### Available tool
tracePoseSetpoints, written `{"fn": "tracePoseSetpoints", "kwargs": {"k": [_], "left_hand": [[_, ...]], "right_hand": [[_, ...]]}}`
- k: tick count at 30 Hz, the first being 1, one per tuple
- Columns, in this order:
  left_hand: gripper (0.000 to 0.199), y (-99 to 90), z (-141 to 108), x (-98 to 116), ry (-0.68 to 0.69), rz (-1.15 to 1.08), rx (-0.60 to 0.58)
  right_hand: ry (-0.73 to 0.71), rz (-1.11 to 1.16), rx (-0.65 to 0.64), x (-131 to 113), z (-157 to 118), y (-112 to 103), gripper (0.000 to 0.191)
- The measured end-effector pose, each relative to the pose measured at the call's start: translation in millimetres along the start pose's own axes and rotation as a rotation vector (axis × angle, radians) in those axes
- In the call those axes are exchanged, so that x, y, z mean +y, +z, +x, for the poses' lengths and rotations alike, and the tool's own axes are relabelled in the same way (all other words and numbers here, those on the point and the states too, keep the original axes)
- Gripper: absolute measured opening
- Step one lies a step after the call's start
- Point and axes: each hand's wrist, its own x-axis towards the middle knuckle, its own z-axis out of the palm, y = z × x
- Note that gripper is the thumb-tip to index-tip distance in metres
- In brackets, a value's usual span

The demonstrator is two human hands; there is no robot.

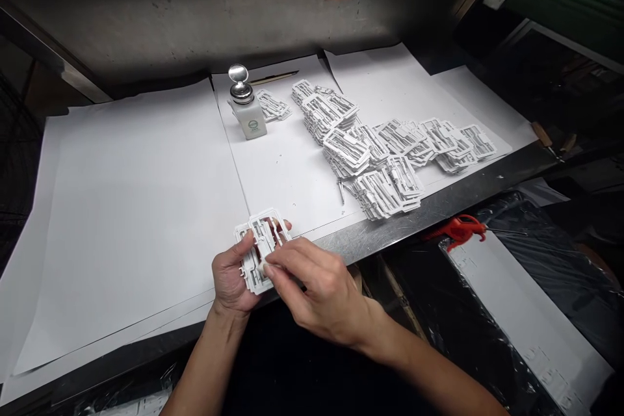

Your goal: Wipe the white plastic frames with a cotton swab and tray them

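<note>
Close to the table's front edge, my left hand [233, 276] grips a white plastic frame [260, 229] with slots and thin bars across it. The left thumb lies on its face and the fingers wrap behind it; whether it is one frame or a few stacked together, I cannot tell. My right hand [316, 286] meets the frame from the right. Its thumb and index finger are pinched together at the frame's lower middle, and whatever is between the fingertips is too small to make out. Stacks of similar white frames [385, 188] lie farther right on the paper.
White paper sheets [127, 208] cover the metal table. A bottle with a raised metal lid [252, 120] stands at the back, beside more frames [273, 106] and a thin pointed tool [275, 77]. A red-handled tool [461, 229] rests below the table edge on the right.
</note>
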Motion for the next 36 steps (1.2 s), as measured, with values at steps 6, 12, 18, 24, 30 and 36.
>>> {"fn": "tracePoseSetpoints", "kwargs": {"k": [6,12,18,24,30,36], "left_hand": [[0.037,0.2,0.4,3.2,-0.009,0.037,-0.020],[0.025,22.6,-1.5,1.2,0.030,0.271,0.143],[0.030,21.5,-8.2,-0.4,0.257,0.635,0.163],[0.037,11.6,-1.6,-10.0,0.415,0.584,0.188],[0.048,2.7,1.8,-6.1,0.203,0.167,-0.018],[0.046,-0.9,1.2,-3.5,0.130,0.055,-0.081]], "right_hand": [[0.134,-0.119,-0.065,6.7,-14.3,-9.2,0.010],[0.154,-0.319,-0.157,13.7,-17.6,-6.1,0.023],[0.536,0.341,0.197,27.5,-12.5,-11.9,0.012],[0.776,1.046,0.339,39.1,-11.2,4.4,0.017],[0.935,1.545,0.118,27.9,-11.3,9.5,0.011],[0.974,1.637,0.041,20.7,-11.8,9.7,0.013]]}}
